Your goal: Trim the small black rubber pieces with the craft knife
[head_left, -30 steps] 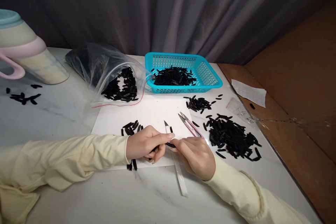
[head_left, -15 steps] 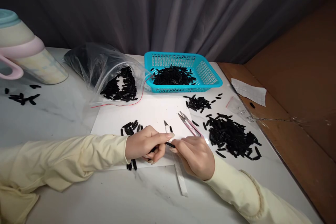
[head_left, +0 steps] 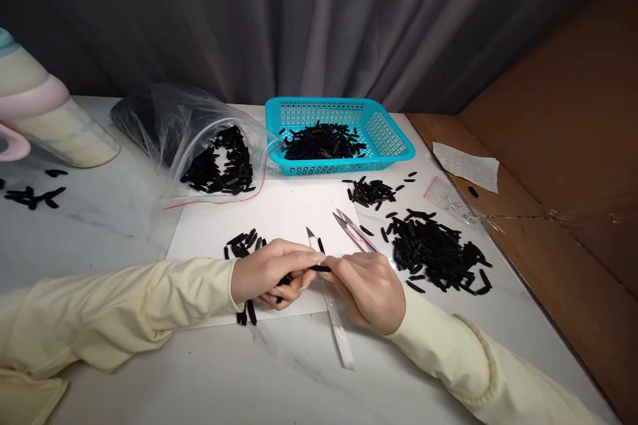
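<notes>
Pinching one small black piece (head_left: 319, 268) between both hands above the white sheet (head_left: 279, 219). Left hand (head_left: 266, 273): grip pressed together on the piece's left end, fingers curled tight. Right hand (head_left: 369, 291): grip closed on the right end, nearly touching the left fingertips. Could slip from so narrow a hold and drop among the loose pieces (head_left: 244, 242) beside the left hand, hard to tell apart there. Could nick a finger on the knife (head_left: 329, 302) lying right under the hands, or on the snips (head_left: 355, 231) just beyond; big pile (head_left: 434, 254) further right.
</notes>
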### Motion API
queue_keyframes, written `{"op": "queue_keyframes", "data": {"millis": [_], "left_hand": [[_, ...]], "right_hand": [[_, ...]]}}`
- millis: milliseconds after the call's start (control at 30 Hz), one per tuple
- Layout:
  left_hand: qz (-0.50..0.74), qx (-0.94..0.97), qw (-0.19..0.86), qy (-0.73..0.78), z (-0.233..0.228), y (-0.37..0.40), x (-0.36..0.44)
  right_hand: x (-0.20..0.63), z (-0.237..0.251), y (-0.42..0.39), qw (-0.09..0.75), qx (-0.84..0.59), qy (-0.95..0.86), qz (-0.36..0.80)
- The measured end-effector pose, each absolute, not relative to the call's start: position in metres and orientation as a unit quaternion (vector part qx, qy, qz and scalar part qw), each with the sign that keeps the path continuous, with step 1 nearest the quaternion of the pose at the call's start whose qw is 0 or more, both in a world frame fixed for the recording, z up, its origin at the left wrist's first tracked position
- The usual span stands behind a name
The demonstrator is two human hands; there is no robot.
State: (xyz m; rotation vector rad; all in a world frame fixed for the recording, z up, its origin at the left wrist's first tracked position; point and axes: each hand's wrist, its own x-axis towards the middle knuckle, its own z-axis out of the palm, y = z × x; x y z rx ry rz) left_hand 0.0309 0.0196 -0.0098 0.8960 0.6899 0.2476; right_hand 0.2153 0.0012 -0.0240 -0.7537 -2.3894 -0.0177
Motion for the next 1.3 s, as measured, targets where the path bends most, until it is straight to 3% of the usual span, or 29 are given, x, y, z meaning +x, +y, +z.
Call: {"op": "queue_keyframes", "data": {"millis": [300,933,1300], "left_hand": [[0.147,0.514,0.785,0.315,-0.006,0.014,0.029],[0.094,0.500,0.810,0.290,-0.005,0.021,0.024],[0.027,0.424,0.874,0.237,-0.004,0.026,0.021]], "right_hand": [[0.224,-0.028,0.002,0.254,-0.302,-0.908,0.144],[0.225,-0.025,0.004,0.245,-0.226,-0.929,0.161],[0.225,-0.018,-0.004,0.226,-0.267,-0.818,0.456]]}}
